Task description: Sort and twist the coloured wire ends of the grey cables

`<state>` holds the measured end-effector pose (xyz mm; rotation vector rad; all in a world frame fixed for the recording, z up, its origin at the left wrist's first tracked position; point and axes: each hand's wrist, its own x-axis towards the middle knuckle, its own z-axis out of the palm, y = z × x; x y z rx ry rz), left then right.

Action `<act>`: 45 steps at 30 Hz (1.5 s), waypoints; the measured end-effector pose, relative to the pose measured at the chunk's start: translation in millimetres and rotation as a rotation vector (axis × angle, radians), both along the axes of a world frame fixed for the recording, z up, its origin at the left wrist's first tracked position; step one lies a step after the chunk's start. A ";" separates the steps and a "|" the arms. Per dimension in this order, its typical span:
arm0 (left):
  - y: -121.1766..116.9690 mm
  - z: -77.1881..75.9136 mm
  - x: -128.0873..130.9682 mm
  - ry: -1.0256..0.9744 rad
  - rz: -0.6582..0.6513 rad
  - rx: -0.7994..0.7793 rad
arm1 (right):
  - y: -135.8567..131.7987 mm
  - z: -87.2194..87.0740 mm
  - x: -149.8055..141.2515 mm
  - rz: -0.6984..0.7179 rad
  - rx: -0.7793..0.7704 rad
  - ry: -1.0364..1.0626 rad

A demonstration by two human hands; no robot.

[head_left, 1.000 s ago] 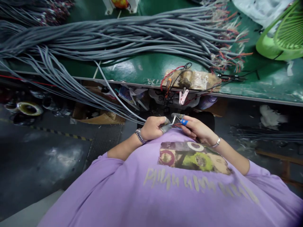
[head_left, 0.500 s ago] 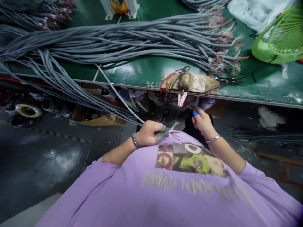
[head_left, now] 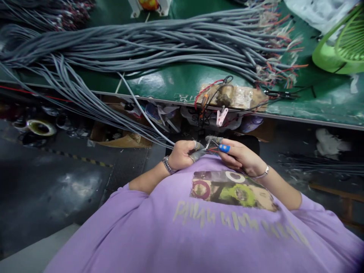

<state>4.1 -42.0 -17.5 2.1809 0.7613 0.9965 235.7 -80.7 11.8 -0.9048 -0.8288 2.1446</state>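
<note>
My left hand (head_left: 183,153), with grey covers on the thumb and finger, is closed on the end of a grey cable (head_left: 153,128). Thin red-orange wires (head_left: 212,150) and pale strands (head_left: 207,144) stick out of that cable end. Facing it is my right hand (head_left: 241,153), fingertips pinched right at the pale strands. One of its fingers wears a blue cover (head_left: 224,148), another a grey one. A thin dark sliver shows between these fingers; what it is I cannot make out. Both hands are just in front of the purple shirt.
A thick bundle of grey cables (head_left: 159,41) lies across the green table (head_left: 321,102), frayed ends to the right. On the table's near edge are a taped block (head_left: 236,96) with leads and a pink clip (head_left: 222,116). A green basket-like object (head_left: 327,60) stands at right; cardboard boxes (head_left: 122,138) sit below.
My right hand has moved left and closed in on the cable end, its fingertips now at the pale strands. My left hand keeps its hold on the cable. The view has shifted slightly.
</note>
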 end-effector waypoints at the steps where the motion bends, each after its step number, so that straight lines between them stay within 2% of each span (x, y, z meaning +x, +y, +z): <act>1: 0.1 -0.3 0.2 0.000 -0.006 0.002 | 0.6 -0.9 -1.6 -0.010 -0.007 -0.001; 8: 0.8 -4.0 -0.7 0.013 -0.024 -0.011 | -0.8 -5.5 -8.0 -0.021 -0.071 -0.031; 12: 2.9 -6.8 -2.6 0.062 -0.033 -0.074 | 2.6 -10.3 -15.2 -0.075 -0.127 -0.041; 15: 2.3 -3.6 -4.5 0.038 -0.100 -0.134 | 16.6 -22.7 -9.5 -0.277 -0.139 -0.101; 18: -0.6 3.6 -6.6 -0.023 -0.206 -0.200 | 29.6 -37.9 7.9 -0.624 -0.145 -0.252; 20: -1.7 6.9 -7.8 -0.077 -0.127 -0.320 | 28.4 -43.9 16.8 -0.682 -0.019 -0.370; 22: -1.1 7.7 -8.2 -0.176 0.007 -0.519 | 18.4 -43.5 18.6 -0.570 0.171 -0.514; 24: 1.3 7.1 -7.9 -0.293 0.072 -0.720 | 5.3 -36.0 14.6 -0.470 0.391 -0.629; 26: 4.3 6.8 -7.0 -0.381 0.069 -0.854 | -3.9 -23.5 7.9 -0.418 0.630 -0.726; 29: 7.2 7.9 -5.6 -0.447 0.012 -0.912 | -2.1 -5.0 -3.5 -0.362 0.970 -0.792; 31: 7.9 8.8 -6.0 -0.451 -0.031 -0.922 | 7.3 1.1 -11.6 -0.295 1.112 -0.793; 33: 8.3 9.3 -8.2 -0.434 -0.070 -0.924 | 18.1 1.2 -19.1 -0.206 1.164 -0.771; 36: 10.4 10.6 -14.0 -0.383 -0.155 -0.925 | 27.7 -3.7 -26.0 -0.097 1.110 -0.684; 38: 13.6 12.6 -17.7 -0.302 -0.233 -0.925 | 27.3 -6.1 -27.4 -0.040 0.971 -0.581; 42: 21.8 17.8 -19.1 -0.132 -0.353 -0.878 | 20.1 -11.1 -26.2 -0.039 0.466 -0.350; 45: 25.8 20.9 -16.9 -0.103 -0.426 -0.805 | 21.7 -21.1 -18.5 -0.196 0.136 -0.289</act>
